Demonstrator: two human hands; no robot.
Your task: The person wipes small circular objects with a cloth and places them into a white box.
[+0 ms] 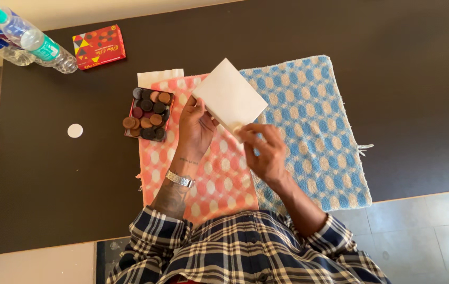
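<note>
- The left hand [197, 125] grips the near-left edge of a white envelope [230, 95], fingers curled around it, holding it up above the table.
- The right hand [264, 150] pinches the envelope's lower corner between thumb and fingertips (something small and pale sits at that pinch; I cannot tell what).
- Under the hands lie two checked towels side by side: an orange-pink towel [211, 184] to the left and a blue towel [308, 126] to the right, their edges touching.
- An open red box of carrom coins [148, 114], dark and brown discs, rests on the orange-pink towel's far-left corner, just beside the left hand.
- A white disc [75, 130] lies alone on the dark table [419, 79], well left of the box.
- At the far-left corner sit a closed red box [100, 47] and two plastic water bottles [30, 42].
- A metal watch [180, 179] is on the left wrist.
</note>
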